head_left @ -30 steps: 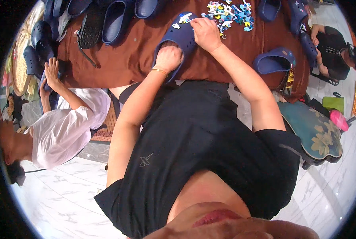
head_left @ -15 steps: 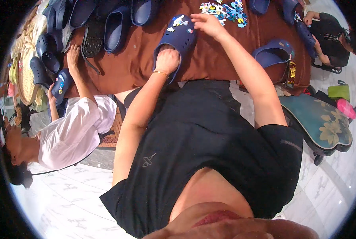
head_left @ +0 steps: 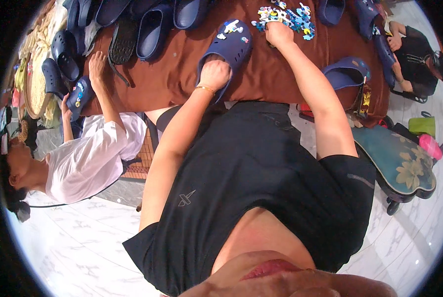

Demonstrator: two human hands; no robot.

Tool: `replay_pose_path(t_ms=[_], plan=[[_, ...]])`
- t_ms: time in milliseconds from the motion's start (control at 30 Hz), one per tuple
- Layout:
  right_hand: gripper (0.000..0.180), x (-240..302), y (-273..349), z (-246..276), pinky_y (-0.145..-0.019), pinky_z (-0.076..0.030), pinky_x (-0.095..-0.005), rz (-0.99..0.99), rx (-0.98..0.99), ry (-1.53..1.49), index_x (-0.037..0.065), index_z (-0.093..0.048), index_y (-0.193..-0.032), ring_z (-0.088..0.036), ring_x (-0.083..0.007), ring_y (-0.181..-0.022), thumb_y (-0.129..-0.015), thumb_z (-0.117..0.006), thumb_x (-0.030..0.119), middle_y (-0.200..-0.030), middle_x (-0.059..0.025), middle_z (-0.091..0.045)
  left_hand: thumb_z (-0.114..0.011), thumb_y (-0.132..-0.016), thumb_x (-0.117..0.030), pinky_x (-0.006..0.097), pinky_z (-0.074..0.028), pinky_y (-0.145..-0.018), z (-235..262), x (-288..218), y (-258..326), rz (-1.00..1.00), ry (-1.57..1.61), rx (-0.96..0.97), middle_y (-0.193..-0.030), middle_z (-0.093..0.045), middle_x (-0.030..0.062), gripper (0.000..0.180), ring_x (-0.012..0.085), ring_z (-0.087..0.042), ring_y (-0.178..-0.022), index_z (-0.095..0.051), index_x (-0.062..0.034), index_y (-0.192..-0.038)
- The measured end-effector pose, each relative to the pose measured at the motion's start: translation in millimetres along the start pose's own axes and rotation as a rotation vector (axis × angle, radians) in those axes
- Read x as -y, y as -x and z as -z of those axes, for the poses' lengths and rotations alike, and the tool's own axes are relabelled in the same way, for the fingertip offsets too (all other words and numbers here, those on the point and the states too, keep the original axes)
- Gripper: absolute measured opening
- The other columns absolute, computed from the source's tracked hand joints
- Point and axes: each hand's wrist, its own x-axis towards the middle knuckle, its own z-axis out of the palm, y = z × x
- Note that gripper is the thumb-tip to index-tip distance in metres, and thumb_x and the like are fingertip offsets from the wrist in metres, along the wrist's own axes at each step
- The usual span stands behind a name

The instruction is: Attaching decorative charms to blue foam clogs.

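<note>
A navy blue clog (head_left: pixel 237 48) with ventilation holes lies on the brown cloth in front of me, toe pointing away. Several small shoe charms (head_left: pixel 230 29), white and coloured, sit on its toe. My left hand (head_left: pixel 215 75) reaches into the clog's opening and holds it from inside, its fingers mostly hidden. To the right of the clog, my right hand (head_left: pixel 280 34) is at the near edge of a pile of blue, white and yellow charms (head_left: pixel 300 22). Its fingers are bent together, and what they hold, if anything, cannot be made out.
Several navy clogs (head_left: pixel 154 33) line the table's far side. Beside them lies a black sandal (head_left: pixel 122 44). Another clog (head_left: pixel 347 73) rests at the right. A person in white (head_left: pixel 90 158) at left holds a decorated clog (head_left: pixel 78 98); a person in black (head_left: pixel 417 59) sits at far right.
My right hand has moved from beside the clog's toe to the charm pile, its fingers now bent. My left hand stays inside the clog. The whole view has shifted slightly.
</note>
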Motion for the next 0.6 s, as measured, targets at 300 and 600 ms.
replay_pose_path(t_ms=[300, 600], plan=[[0.011, 42.3, 41.9, 17.5, -0.064, -0.047, -0.0276, 0.442, 0.165, -0.685, 0.004, -0.059, -0.08, -0.06, -0.0136, -0.069, -0.074, -0.063, 0.012, -0.074, -0.0063, -0.063, -0.05, -0.072, -0.017, 0.04, -0.048, -0.065, 5.7, -2.3, 1.6, 0.074, -0.017, 0.148, -0.07, -0.061, 0.0157, 0.019, 0.03, -0.06, -0.068, -0.059, -0.0041, -0.062], [0.022, 34.1, 35.0, 3.5, -0.063, -0.046, -0.0393, 0.465, 0.072, -0.492, 0.007, -0.056, -0.077, -0.06, -0.031, -0.075, -0.072, -0.066, 0.026, -0.074, -0.0113, -0.062, -0.051, -0.07, -0.016, 0.04, -0.048, -0.062, 11.6, -6.2, -5.2, 0.064, -0.001, 0.18, -0.068, -0.06, 0.016, 0.018, 0.0304, -0.06, -0.065, -0.059, -0.0028, -0.061]])
